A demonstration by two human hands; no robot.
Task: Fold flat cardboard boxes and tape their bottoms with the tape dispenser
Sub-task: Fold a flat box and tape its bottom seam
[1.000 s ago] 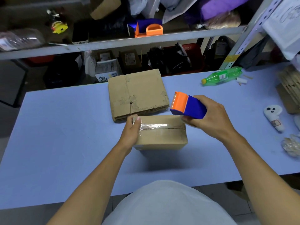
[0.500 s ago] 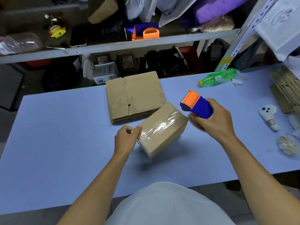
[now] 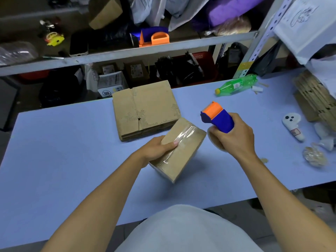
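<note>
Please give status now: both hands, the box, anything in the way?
Left hand grips taped box, tilted. Right hand holds tape dispenser, apart from box. Flat box stack just behind.

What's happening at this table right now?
A person is taping boxes. The left hand grips a small folded box, tilted up off the blue table, with clear tape across its top face. The right hand holds the tape dispenser clear of it. A stack of flat boxes lies just behind.
</note>
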